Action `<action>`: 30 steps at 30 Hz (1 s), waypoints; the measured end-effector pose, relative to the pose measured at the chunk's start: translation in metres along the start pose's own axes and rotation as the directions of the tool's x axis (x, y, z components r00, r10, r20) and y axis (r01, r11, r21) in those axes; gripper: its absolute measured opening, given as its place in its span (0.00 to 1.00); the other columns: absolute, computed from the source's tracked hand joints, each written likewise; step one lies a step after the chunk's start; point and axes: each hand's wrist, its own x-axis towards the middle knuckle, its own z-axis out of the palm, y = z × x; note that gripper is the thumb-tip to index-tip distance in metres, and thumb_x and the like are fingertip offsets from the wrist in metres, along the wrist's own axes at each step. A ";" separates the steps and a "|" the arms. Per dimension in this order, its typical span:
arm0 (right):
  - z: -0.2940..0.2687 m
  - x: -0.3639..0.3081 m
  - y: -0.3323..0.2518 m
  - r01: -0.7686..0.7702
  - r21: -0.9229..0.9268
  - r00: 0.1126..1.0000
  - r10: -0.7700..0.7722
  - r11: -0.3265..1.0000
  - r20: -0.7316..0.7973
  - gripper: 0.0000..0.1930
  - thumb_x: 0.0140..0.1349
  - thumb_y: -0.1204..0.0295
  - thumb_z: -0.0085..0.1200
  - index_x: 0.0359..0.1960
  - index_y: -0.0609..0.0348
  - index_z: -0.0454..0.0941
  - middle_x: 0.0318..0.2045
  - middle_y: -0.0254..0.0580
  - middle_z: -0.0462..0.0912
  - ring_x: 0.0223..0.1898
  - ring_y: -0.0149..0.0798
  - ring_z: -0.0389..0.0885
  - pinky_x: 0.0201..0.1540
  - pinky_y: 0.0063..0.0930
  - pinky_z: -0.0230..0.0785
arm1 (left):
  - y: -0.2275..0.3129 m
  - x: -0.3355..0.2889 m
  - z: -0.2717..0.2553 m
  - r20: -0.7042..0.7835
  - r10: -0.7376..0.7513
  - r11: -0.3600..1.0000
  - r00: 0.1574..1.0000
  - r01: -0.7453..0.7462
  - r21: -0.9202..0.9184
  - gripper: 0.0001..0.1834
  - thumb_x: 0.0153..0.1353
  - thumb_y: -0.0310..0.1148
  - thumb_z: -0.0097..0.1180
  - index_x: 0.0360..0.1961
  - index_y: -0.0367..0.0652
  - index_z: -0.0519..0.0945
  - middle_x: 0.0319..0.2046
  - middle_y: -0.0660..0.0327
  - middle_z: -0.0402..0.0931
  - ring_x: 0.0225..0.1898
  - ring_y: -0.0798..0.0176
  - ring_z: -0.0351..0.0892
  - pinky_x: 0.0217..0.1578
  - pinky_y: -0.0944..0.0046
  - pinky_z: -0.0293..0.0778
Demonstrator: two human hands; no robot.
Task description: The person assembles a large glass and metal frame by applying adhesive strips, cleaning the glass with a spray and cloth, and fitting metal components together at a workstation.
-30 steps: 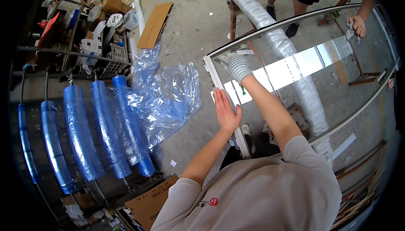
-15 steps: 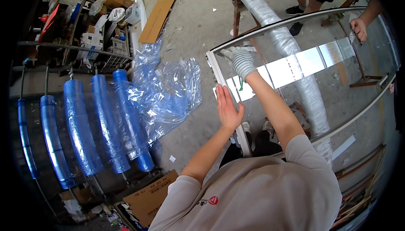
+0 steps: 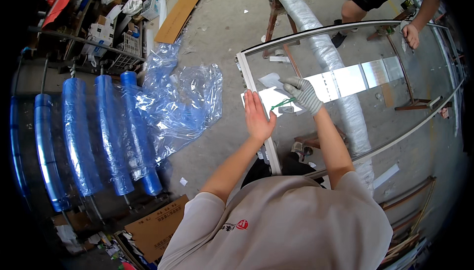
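- My left hand (image 3: 259, 119) lies flat and open, palm down on the frame's left rail, fingers toward its far left corner and thumb pointing in over the glass. It grips nothing.
- My right hand (image 3: 303, 95), in a striped knit glove, is over the glass (image 3: 387, 119), in from the left rail. Its fingers are bent; I cannot tell whether they grip anything or touch the pane.
- The frame (image 3: 271, 156) lies level across my front, with its left end at my hands and its length running off to my right. Rusty brown trestles (image 3: 274, 20) stand beneath it.
- At the frame's far right part, a co-worker's hand (image 3: 411, 35) holds a pale cloth (image 3: 404, 32).
- As I judge it, steadying and working over the pane go best with the left palm's weight on the rail, not the glass, and the right hand light and flat.
- The thin green string (image 3: 284, 102) by my glove is best kept from trailing under the fingers.
- The rails look like smooth grey metal, the far one edged in black; the pane is clear, hard and glossy, with a bright white band showing in it.
- A long silvery tube (image 3: 316, 33) passes below, its wrapping wrinkled.
- Off the left rail lie shiny, crumpled film (image 3: 197, 102) and smooth blue rolls (image 3: 81, 136).
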 end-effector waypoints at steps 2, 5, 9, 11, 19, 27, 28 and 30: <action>0.005 -0.031 -0.006 -0.144 0.084 0.989 0.147 0.986 -0.032 0.13 0.63 0.69 0.51 0.45 0.62 0.79 0.38 0.38 0.82 0.40 0.29 0.78 0.44 0.21 0.71 | -0.001 -0.001 -0.002 0.031 -0.015 1.000 0.999 0.014 0.027 0.42 0.49 0.35 0.53 0.63 0.26 0.52 0.65 0.37 0.45 0.67 0.36 0.42 0.65 0.47 0.45; 0.009 -0.070 -0.005 -0.226 0.214 0.968 0.245 0.950 -0.063 0.13 0.64 0.69 0.50 0.45 0.62 0.79 0.35 0.35 0.83 0.37 0.26 0.77 0.42 0.19 0.70 | -0.002 0.000 -0.005 0.020 -0.022 0.999 1.000 0.021 0.025 0.43 0.49 0.35 0.54 0.63 0.26 0.51 0.66 0.38 0.44 0.68 0.37 0.41 0.66 0.48 0.44; 0.008 -0.123 -0.001 -0.266 0.178 0.955 0.285 0.948 -0.089 0.15 0.65 0.63 0.50 0.44 0.61 0.80 0.35 0.36 0.83 0.38 0.26 0.77 0.43 0.20 0.69 | -0.002 0.001 -0.002 0.020 -0.029 0.999 0.999 0.028 0.027 0.43 0.49 0.36 0.54 0.63 0.27 0.51 0.66 0.38 0.44 0.68 0.37 0.41 0.66 0.49 0.44; 0.011 -0.146 -0.012 -0.269 0.243 0.950 0.299 0.932 -0.094 0.18 0.65 0.60 0.50 0.45 0.62 0.79 0.37 0.39 0.83 0.41 0.29 0.77 0.46 0.23 0.69 | -0.003 0.003 -0.001 0.019 -0.023 1.000 1.000 0.023 0.020 0.43 0.49 0.36 0.54 0.63 0.27 0.51 0.66 0.38 0.45 0.68 0.38 0.41 0.66 0.49 0.44; 0.035 -0.203 -0.010 -0.317 0.064 0.942 0.322 0.946 -0.090 0.13 0.54 0.66 0.64 0.37 0.59 0.78 0.31 0.32 0.79 0.35 0.26 0.75 0.39 0.23 0.71 | -0.017 -0.002 0.003 -0.005 0.025 0.999 1.000 -0.025 0.019 0.36 0.50 0.33 0.54 0.62 0.36 0.61 0.66 0.37 0.44 0.68 0.35 0.41 0.65 0.46 0.47; 0.055 -0.239 -0.012 -0.252 0.249 0.905 0.319 0.935 -0.283 0.08 0.59 0.69 0.58 0.37 0.58 0.79 0.28 0.26 0.77 0.32 0.22 0.73 0.37 0.18 0.68 | -0.008 -0.010 0.002 0.018 0.071 0.997 0.997 -0.070 -0.017 0.28 0.49 0.23 0.50 0.56 0.42 0.71 0.66 0.41 0.44 0.68 0.37 0.43 0.63 0.46 0.51; 0.056 -0.240 -0.011 -0.256 0.244 0.905 0.321 0.935 -0.281 0.08 0.59 0.69 0.58 0.37 0.58 0.79 0.28 0.26 0.77 0.32 0.22 0.73 0.37 0.18 0.68 | -0.007 -0.009 0.000 0.012 0.064 0.997 0.998 -0.064 -0.031 0.28 0.49 0.23 0.51 0.56 0.42 0.72 0.66 0.41 0.44 0.68 0.37 0.43 0.63 0.46 0.51; 0.063 -0.228 -0.023 -0.244 0.314 0.877 0.347 0.918 -0.332 0.09 0.60 0.66 0.57 0.37 0.58 0.79 0.26 0.26 0.77 0.30 0.22 0.73 0.35 0.18 0.67 | -0.013 -0.009 -0.004 -0.006 0.049 0.998 0.999 -0.050 -0.034 0.28 0.49 0.23 0.51 0.55 0.42 0.72 0.66 0.41 0.45 0.68 0.38 0.43 0.63 0.46 0.51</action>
